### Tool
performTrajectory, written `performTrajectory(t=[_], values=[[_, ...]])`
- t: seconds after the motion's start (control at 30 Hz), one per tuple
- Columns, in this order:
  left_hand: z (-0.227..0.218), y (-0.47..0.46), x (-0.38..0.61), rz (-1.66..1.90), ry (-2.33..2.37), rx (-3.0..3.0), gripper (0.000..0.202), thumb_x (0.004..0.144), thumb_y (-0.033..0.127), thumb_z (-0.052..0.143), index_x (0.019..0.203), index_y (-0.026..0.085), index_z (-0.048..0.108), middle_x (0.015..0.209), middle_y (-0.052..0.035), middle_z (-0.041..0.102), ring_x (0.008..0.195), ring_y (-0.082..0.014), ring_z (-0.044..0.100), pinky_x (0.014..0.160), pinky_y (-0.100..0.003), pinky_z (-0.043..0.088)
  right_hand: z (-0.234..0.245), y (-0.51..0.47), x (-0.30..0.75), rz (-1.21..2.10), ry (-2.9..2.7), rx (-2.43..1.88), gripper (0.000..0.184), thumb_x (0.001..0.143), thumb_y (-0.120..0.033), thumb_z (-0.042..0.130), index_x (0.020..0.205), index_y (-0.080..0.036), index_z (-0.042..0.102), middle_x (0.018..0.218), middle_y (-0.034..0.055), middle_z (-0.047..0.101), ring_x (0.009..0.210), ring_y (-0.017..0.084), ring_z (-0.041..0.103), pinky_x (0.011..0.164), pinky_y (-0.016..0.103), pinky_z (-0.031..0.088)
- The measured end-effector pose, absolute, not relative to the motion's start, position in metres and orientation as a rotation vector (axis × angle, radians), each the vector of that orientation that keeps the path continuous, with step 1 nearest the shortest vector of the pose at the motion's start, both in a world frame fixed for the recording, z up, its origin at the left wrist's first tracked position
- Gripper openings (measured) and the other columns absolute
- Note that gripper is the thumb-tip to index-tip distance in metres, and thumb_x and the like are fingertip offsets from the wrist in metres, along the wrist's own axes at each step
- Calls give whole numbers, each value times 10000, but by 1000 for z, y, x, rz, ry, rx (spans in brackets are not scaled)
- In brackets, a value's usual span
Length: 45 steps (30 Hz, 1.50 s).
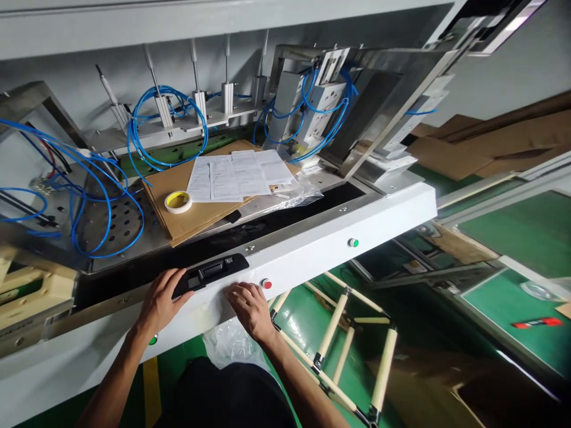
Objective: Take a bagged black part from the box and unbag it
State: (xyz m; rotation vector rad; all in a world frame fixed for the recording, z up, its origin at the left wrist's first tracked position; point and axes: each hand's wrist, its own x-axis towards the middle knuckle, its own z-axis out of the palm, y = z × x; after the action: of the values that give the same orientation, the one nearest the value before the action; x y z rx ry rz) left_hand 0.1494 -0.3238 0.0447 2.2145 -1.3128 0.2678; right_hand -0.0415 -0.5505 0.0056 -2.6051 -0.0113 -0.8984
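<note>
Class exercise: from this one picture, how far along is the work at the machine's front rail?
Done: cardboard, paper sheets and tape roll lie on the bed. In hand: left hand at the black handle, right hand flat on the white rail beside the red button. Left: green button untouched.

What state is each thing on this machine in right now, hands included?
Left hand: fingers resting on the black handle, not gripping.
Right hand: flat on the white front panel, beside the red button.
Yellow tape roll: lying flat on brown cardboard.
White printed sheets: spread flat.
Metal hinged plate: tilted up.
</note>
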Motion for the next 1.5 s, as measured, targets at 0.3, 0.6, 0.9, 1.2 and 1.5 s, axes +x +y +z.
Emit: performTrajectory(t=[0.3,0.6,0.9,1.2,1.5], values=[[41,-280,119,511,-1191,2109,577,926,451,788,1364,196,511,1375,-181,638,1290,-333,644,1054,-490,577,46,-558,-35,-881,-94,-2693,239,1050,-110,551,1217,-219,683,1088,70,780,1098,221,660,1002,404,449],[33,-263,104,718,-1283,2191,220,919,244,790,1097,222,663,1260,-133,698,1207,-302,688,1060,-472,572,55,-567,-26,-852,-138,-2706,245,1063,-148,540,1235,-237,691,997,57,758,969,218,661,937,393,457],[37,-268,105,572,-1038,2044,169,1001,155,601,1069,217,743,979,-67,761,939,-227,715,908,-403,572,63,-579,-8,-877,-210,-2860,231,1102,-195,481,1144,-208,708,874,50,705,813,207,590,755,358,365],[42,-293,109,252,-447,2136,324,1018,447,532,1083,188,715,839,-61,758,714,-189,714,555,-254,522,87,-589,41,-721,-265,-2945,236,1062,-218,505,887,-192,660,807,69,627,812,231,501,748,392,302],[45,-298,106,606,-342,2277,288,1019,415,578,1154,167,637,1011,-137,737,881,-282,704,814,-444,580,78,-595,59,-553,-347,-2881,122,1005,-163,521,933,-183,617,880,80,674,838,240,528,800,367,355]])
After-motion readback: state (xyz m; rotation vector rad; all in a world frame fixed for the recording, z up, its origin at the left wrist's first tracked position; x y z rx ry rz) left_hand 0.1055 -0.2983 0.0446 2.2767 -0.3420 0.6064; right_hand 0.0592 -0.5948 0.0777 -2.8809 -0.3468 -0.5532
